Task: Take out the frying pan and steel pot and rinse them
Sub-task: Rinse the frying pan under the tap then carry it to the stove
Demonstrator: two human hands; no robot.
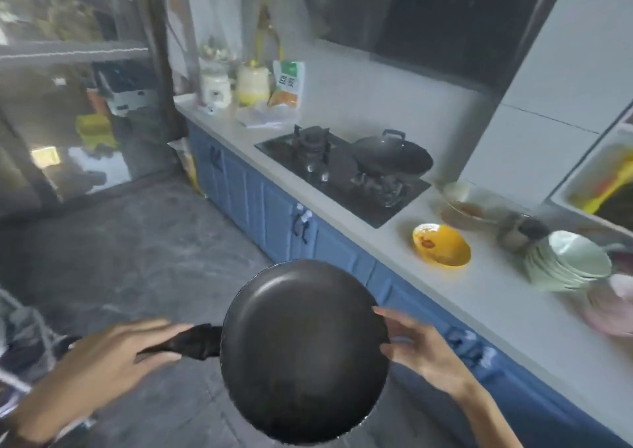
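Observation:
A black frying pan (303,350) hangs level in the air in front of me, above the grey floor and left of the counter. Its dark handle points left into my left hand (102,362), which is closed around it. My right hand (416,348) rests its fingertips against the pan's right rim, fingers spread. No steel pot is visible to me; a small dark pot-like thing (520,230) sits blurred on the counter at the right.
A white counter (479,297) on blue cabinets (274,214) runs along the right. On it: a black gas hob (342,170) with a lidded wok (394,154), a yellow bowl (442,245), stacked pale green bowls (568,262), pink plates (613,307), jars and a packet at the far end.

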